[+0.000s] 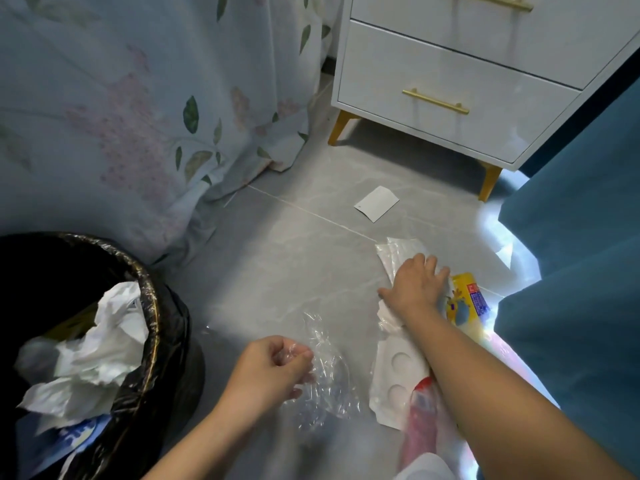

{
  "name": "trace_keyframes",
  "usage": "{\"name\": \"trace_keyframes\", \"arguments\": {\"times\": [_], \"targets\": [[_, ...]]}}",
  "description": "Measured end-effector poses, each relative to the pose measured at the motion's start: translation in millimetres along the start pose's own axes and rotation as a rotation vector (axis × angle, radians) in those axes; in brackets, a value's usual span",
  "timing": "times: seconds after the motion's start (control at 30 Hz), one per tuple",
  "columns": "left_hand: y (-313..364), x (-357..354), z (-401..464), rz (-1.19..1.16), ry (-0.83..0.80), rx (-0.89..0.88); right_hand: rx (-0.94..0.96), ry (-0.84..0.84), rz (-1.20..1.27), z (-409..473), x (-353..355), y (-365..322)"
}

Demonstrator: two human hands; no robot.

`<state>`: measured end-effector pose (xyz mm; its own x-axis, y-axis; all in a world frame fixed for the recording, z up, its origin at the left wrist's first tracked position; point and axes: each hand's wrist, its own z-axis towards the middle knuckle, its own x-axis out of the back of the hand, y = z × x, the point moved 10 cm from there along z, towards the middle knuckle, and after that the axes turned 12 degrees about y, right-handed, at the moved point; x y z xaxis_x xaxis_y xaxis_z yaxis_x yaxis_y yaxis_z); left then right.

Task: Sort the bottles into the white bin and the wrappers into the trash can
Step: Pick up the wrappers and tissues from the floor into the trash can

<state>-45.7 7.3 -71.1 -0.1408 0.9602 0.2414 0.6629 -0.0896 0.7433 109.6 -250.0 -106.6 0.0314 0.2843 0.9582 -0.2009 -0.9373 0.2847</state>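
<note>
L hand [273,367] pinches crumpled clear plastic wrapper [323,372], which trails to its right on grey tile floor [277,265]. R hand [414,284], fingers flat, presses on white translucent plastic wrapper [398,252], w/ yellow printed wrapper [465,301] just beside it. Black-lined round trash can [156,327] sits left of L hand, holding white crumpled paper [100,355].

Trash can [152,306] cut off at left edge, red wrapper [420,427] blurred — print unreadable, partly under right forearm.

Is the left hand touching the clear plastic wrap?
Touching. The head view shows the left hand with fingers curled, pinching the crumpled clear plastic wrap just above the floor.
</note>
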Motion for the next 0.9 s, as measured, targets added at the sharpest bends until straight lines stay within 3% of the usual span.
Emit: {"name": "trace_keyframes", "arguments": {"times": [0.27,0.4,0.6,0.67,0.8,0.9], "targets": [[-1.9,-0.4,-0.4,-0.076,-0.018,0.041,0.161,-0.062,-0.266,-1.8,-22.0,8.4],[2.4,-0.7,-3.8,-0.13,-0.043,0.046,0.178,0.032,-0.172,-2.0,-1.2,16.7],[37.0,5.6,-12.1,-0.229,-0.087,-0.014,-0.037,0.408,0.647,-17.6,96.1,35.4],[58.2,3.8,-15.7,-0.262,-0.113,-0.064,-0.154,0.396,0.948,-31.6,113.4,44.6],[100.8,15.4,-22.6,-0.263,-0.029,-0.25,-0.465,0.01,1.628,-69.6,110.2,26.8],[111.9,23.1,-28.2,-0.219,-0.015,-0.306,-0.413,-0.349,1.935,-104.4,116.9,-17.1]]}}
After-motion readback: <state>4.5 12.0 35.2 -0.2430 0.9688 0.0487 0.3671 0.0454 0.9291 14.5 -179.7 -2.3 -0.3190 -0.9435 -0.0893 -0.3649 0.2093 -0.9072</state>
